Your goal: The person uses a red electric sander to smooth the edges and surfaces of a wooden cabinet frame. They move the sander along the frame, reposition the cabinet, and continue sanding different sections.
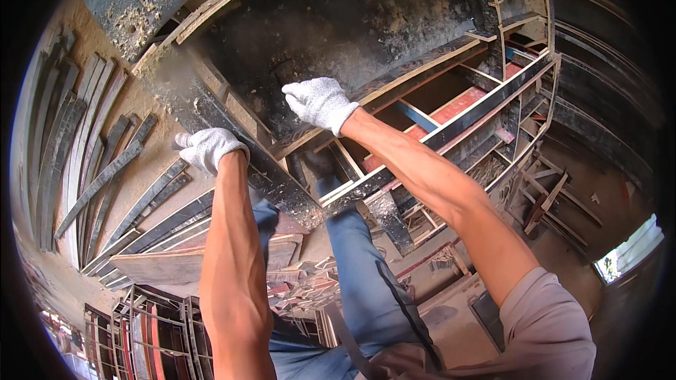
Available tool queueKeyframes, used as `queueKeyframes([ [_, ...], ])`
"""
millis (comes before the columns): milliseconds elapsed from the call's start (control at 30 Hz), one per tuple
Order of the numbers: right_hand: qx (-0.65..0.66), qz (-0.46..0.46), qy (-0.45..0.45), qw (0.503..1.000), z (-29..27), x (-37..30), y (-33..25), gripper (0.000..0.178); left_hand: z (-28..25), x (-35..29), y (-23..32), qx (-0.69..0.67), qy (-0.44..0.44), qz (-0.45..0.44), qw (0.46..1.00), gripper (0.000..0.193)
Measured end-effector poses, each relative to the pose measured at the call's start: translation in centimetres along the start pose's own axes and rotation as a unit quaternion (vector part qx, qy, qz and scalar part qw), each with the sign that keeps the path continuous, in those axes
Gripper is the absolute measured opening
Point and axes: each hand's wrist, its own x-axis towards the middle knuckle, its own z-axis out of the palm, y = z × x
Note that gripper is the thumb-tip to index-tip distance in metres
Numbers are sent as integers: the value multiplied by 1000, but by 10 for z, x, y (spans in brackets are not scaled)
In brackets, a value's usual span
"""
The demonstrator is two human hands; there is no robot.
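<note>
Both my hands wear white knit work gloves. My left hand (211,149) is closed at the left, above a dark, dust-covered wooden board (253,155); a small dark tip shows beside its fingers, but I cannot make out what it belongs to. Further right, my right hand (318,103) is curled into a fist over a large blackened panel (338,21). Whatever it grips, if anything, is hidden by the glove and blurs into the dark surface. Below the right forearm runs a wooden frame (451,127) with crosspieces and a red strip (458,109) inside.
Long dark wooden strips (91,134) lie on the sandy floor at the left. Broken wood scraps (310,281) litter the ground around my legs. A stack of slatted frames (148,331) stands at lower left, and loose sticks (549,200) lie at the right.
</note>
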Motion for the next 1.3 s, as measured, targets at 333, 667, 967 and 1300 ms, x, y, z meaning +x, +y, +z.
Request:
queueKeyframes([
  [333,-35,175,180,967,-160,42,-36,24,-4,21,-30,2,-127,19,992,40],
  [667,4,76,228,971,-226,376,-130,23,-31,211,264,-176,-120,251,944,62],
  [967,-103,31,78,991,-184,574,-142,27,85,295,564,-93,-84,848,514,30],
  [1300,-115,62,17,991,-189,551,-136,23,86,288,561,-48,-170,811,557,25],
])
